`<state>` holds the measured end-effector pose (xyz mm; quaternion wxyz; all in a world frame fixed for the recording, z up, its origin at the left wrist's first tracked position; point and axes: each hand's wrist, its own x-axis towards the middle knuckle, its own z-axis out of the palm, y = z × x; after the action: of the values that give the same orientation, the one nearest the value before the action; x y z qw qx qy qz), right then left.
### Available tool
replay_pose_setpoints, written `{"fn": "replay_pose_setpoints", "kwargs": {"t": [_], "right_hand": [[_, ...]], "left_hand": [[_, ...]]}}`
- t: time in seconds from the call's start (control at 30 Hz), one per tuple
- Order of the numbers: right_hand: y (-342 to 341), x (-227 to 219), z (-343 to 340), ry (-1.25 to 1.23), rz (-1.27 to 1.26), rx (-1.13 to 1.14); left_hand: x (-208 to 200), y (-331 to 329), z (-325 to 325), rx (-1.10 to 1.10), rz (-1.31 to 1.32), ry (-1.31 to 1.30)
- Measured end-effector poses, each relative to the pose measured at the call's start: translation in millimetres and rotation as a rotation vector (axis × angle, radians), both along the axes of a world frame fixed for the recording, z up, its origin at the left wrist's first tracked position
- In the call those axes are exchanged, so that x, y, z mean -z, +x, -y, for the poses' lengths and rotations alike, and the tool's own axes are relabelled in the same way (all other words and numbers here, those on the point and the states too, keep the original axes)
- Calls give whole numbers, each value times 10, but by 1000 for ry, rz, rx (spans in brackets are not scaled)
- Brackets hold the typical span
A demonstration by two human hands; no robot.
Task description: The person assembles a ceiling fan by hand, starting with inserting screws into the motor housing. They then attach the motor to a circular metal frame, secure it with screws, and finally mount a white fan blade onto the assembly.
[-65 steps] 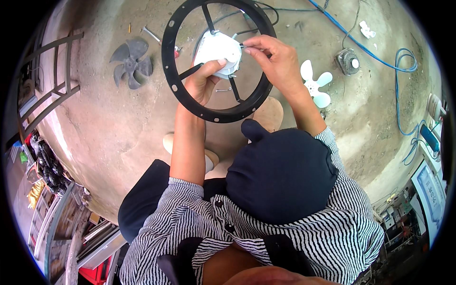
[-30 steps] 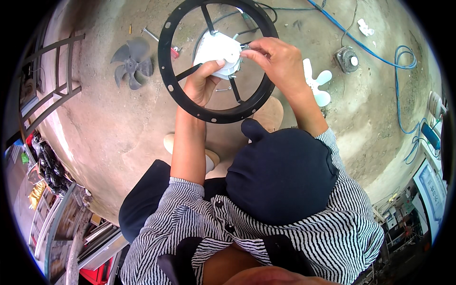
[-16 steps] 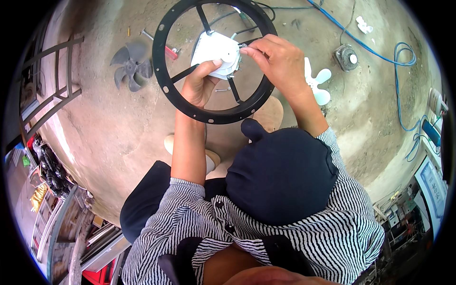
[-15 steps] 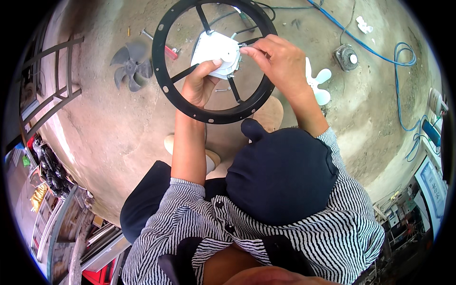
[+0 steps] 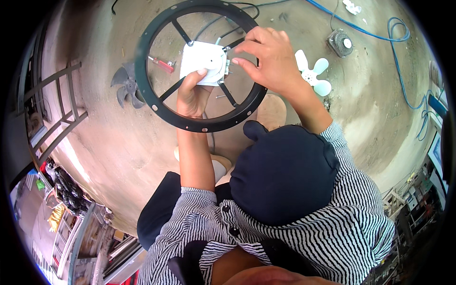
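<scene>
A black ring frame (image 5: 141,71) with spokes is held up in front of me, with a white motor housing (image 5: 195,54) fixed at its centre. My left hand (image 5: 192,97) grips the housing from below. Its thumb presses on the white face, while the other fingers are mostly hidden underneath. Over the right side of the ring, my right hand (image 5: 273,61) is raised beside the housing. Its thumb and forefinger are apart with nothing visible between them, close to a spoke's bolted end.
On the floor lie a dark fan blade (image 5: 127,85), a red-handled screwdriver (image 5: 165,65), a white fan blade (image 5: 311,76) and a round motor (image 5: 340,43). A blue hose (image 5: 361,34) runs along the right. A metal rack (image 5: 59,99) stands at left.
The ring and housing have shifted left in view, along with my left hand. My right thumb and forefinger, earlier pinched at the spoke's bolt, have parted and moved off it.
</scene>
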<state>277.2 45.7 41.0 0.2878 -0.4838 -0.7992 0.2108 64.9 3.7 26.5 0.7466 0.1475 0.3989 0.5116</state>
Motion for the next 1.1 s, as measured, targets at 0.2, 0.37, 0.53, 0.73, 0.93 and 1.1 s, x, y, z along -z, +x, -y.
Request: {"fn": "replay_pose_setpoints", "kwargs": {"t": [0.2,0.37,0.53,0.73,0.93,1.1], "right_hand": [[18,-16,9,21,1,4],[26,-20,-1,42,-27,20],[35,-12,-2,5,36,-15],[33,-27,-7,-15,50,-51],[-23,-75,-12,40,-30,24],[-49,0,-15,83,-2,-2]], "left_hand": [[15,-23,-20,16,-26,31],[-26,-4,-32,17,-32,32],[-27,-14,-25,-1,-35,26],[-40,-9,-29,17,-32,24],[-85,24,-37,7,-40,22],[-87,45,-32,18,-55,21]]}}
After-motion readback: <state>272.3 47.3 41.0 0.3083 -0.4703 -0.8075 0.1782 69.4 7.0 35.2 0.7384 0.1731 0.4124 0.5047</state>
